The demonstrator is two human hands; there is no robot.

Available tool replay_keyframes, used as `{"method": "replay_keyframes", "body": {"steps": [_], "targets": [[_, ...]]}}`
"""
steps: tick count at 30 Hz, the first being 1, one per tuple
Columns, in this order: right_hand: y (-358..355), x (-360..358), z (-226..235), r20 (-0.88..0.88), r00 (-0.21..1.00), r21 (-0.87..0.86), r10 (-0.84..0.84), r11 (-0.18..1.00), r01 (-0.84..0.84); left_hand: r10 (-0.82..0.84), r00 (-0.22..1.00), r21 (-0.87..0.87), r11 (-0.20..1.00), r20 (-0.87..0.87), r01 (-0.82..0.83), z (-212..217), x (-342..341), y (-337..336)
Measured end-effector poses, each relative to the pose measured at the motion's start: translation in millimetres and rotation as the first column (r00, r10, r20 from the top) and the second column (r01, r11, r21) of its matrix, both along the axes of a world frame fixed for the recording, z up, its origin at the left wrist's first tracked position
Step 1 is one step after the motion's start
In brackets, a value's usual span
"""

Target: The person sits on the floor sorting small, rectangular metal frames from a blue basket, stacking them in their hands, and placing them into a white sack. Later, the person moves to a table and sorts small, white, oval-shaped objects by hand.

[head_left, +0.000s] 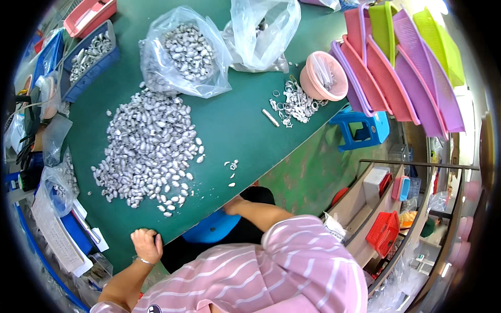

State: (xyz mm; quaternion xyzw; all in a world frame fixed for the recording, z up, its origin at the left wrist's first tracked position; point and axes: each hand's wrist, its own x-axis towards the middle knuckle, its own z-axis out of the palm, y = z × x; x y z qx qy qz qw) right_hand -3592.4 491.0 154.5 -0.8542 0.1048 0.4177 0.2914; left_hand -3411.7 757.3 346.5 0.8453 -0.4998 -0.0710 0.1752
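A large heap of small silver oval metal pieces [148, 151] lies on the green table [235, 130]. My left hand [146, 245] is curled over the table's near edge, just below the heap. My right hand [232, 206] reaches under the same edge, against a blue rounded seat [211, 228]; the table edge hides its fingers. A few loose pieces [231, 168] lie close to that hand. Part of my pink striped shirt [261, 276] fills the bottom of the view.
A clear bag of the same pieces [185, 52] and a nearly empty bag [261, 31] sit at the back. Metal rings [295, 104], a pink bowl [323, 75], stacked coloured trays [402, 68], a blue stool [362, 128], a blue crate [88, 57], a red basket [383, 232].
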Motion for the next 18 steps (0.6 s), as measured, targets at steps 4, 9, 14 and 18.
{"method": "replay_keyframes", "body": {"steps": [4,9,14,18], "targets": [[-59,-51,104,0.183,0.899,0.048,-0.398,0.917,0.396,0.006,0.999,-0.018,1.000,-0.041,-0.006,-1,1,-7],[-142,-54,214,0.550,0.323,0.170,-0.771,0.481,0.860,-0.001,1.000,-0.058,0.998,-0.023,-0.001,-5,2,-1],[-254,7,211,0.932,0.041,0.062,-0.361,0.270,0.961,0.006,1.000,0.002,1.000,-0.013,-0.006,-7,2,2],[-285,22,184,0.889,0.051,0.017,-0.455,0.143,0.990,0.012,1.000,0.039,0.999,-0.009,-0.012,-8,-1,1]]}}
